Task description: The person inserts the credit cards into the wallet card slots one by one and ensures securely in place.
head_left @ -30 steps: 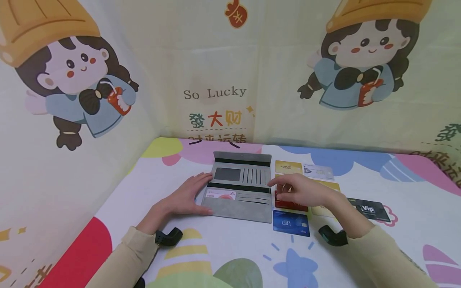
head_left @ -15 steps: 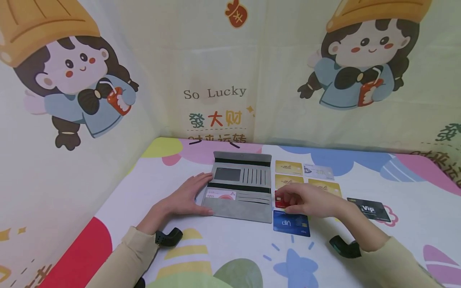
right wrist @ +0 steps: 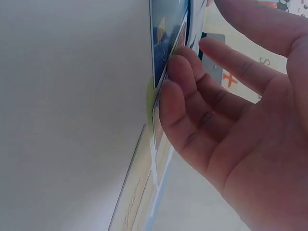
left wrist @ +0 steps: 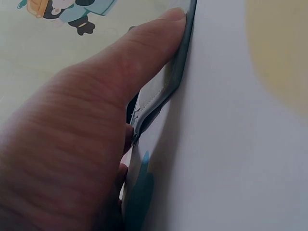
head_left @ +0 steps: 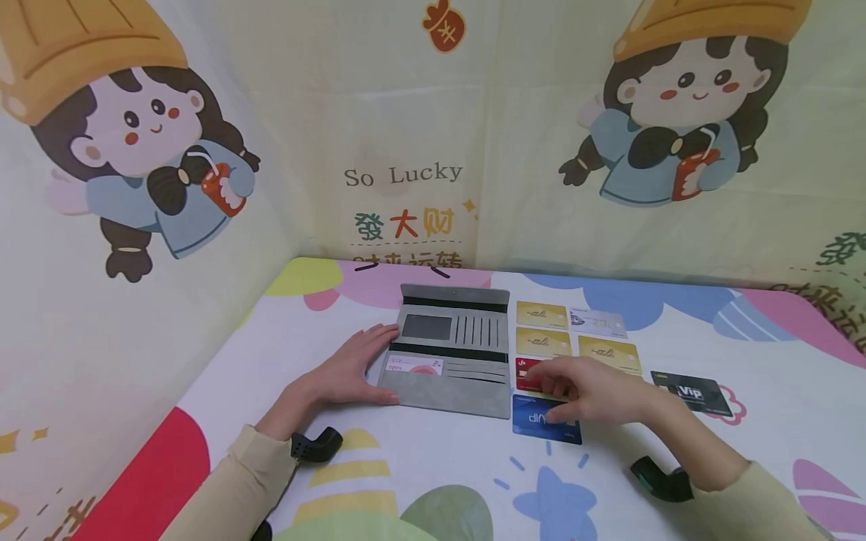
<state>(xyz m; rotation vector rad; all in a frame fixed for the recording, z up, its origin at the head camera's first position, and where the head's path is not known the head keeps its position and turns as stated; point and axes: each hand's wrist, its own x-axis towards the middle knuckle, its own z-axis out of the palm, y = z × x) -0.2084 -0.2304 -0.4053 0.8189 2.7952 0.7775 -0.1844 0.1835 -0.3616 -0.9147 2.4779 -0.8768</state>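
Partly under the right hand: the red card.

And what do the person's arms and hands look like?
The left sleeve and right sleeve are long and beige. By the sleeve ends, the left gadget and right gadget are black and curved. The left hand and right hand wear no gloves.
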